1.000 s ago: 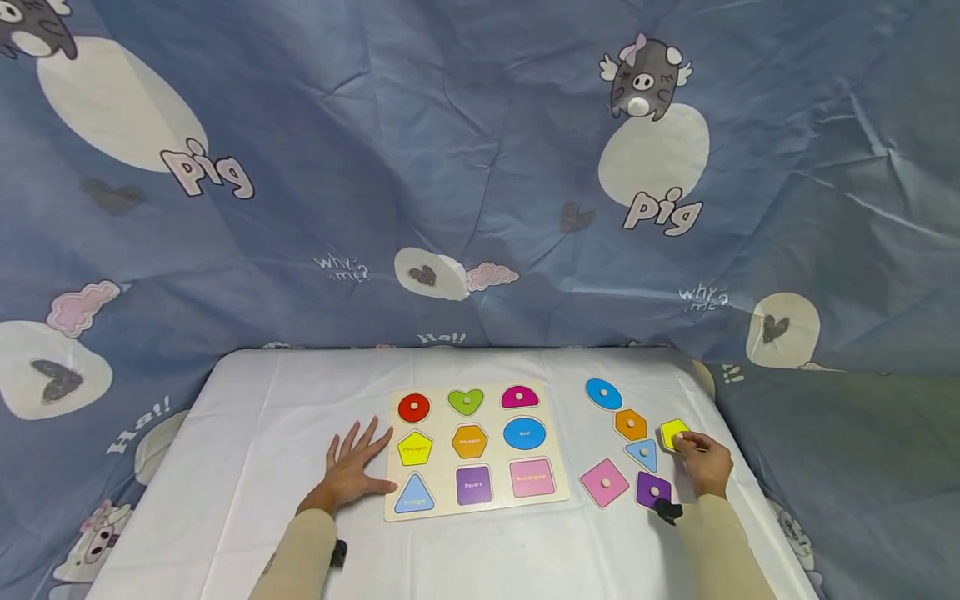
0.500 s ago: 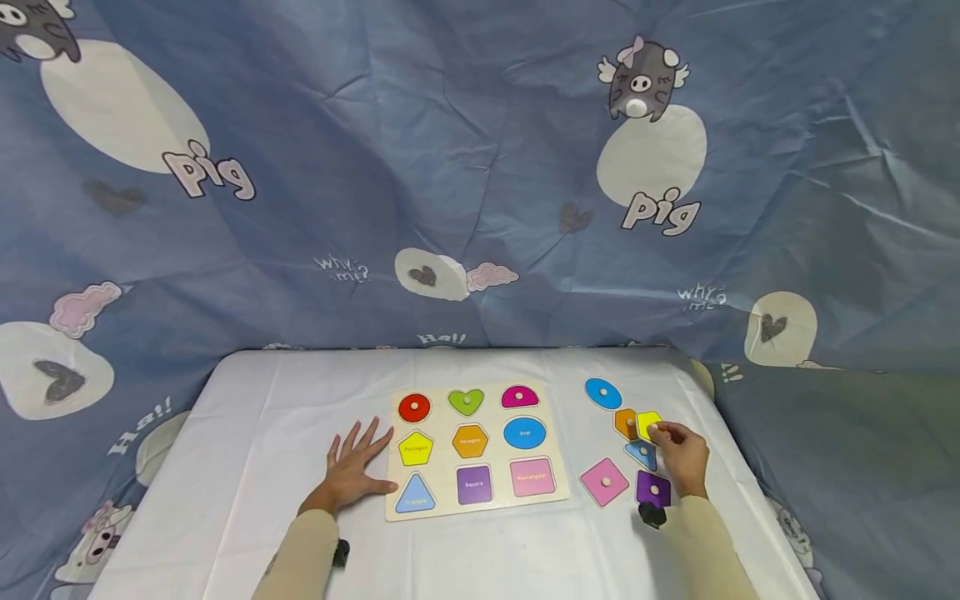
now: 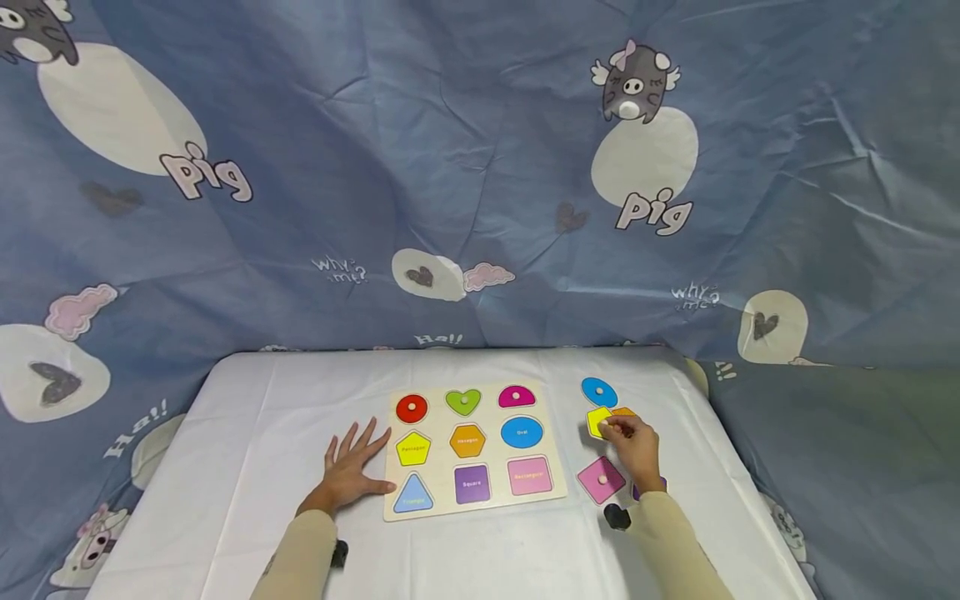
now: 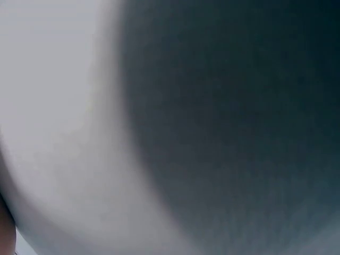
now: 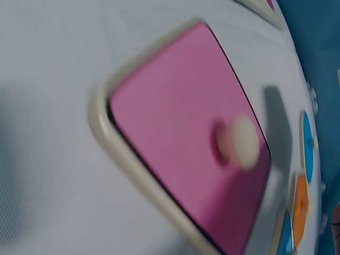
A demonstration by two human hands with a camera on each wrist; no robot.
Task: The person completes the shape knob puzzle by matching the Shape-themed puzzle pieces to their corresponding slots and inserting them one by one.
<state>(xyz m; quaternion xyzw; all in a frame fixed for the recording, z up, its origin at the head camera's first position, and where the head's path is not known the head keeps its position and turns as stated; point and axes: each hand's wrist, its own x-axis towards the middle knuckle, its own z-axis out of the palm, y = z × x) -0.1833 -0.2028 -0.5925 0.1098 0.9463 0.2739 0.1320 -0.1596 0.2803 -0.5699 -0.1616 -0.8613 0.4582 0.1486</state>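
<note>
The right hand pinches the yellow piece by its knob, apparently lifted just above the table, between the blue oval piece and the pink piece. The left hand lies flat with fingers spread, touching the left edge of the puzzle board.

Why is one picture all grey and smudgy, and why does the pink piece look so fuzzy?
Left wrist view: too close, so it is only a grey and dark blur. Right wrist view: the pink piece fills the frame and is smeared, its knob soft. Head view: sharp and evenly lit, with the table edges bent by the wide lens.
</note>
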